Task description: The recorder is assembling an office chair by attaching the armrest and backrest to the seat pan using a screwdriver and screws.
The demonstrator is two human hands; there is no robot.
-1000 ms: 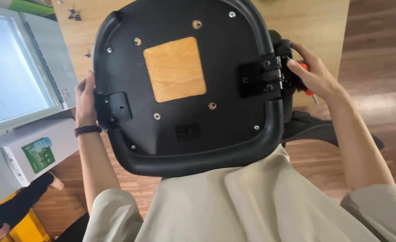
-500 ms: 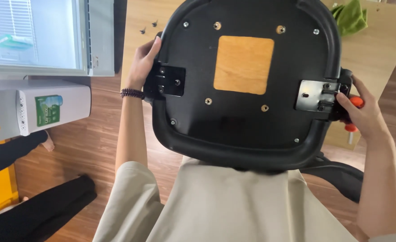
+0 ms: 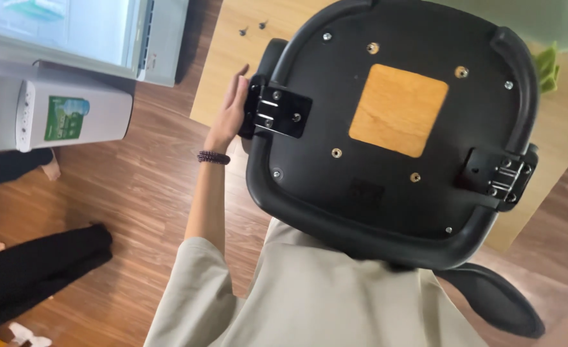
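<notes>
Fingers of the left hand [image 3: 231, 108] lie open against the moulded black chair seat [image 3: 393, 135].

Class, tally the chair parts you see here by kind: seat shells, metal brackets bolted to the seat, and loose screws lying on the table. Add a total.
Black plastic seat shell: 1
Black metal brackets: 2
Small dark loose screws: 2
Total: 5

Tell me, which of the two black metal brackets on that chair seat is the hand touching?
The black metal bracket on the picture's left edge of the black plastic seat underside. The left hand rests against it; the other bracket, lower right, has no hand on it.
</notes>
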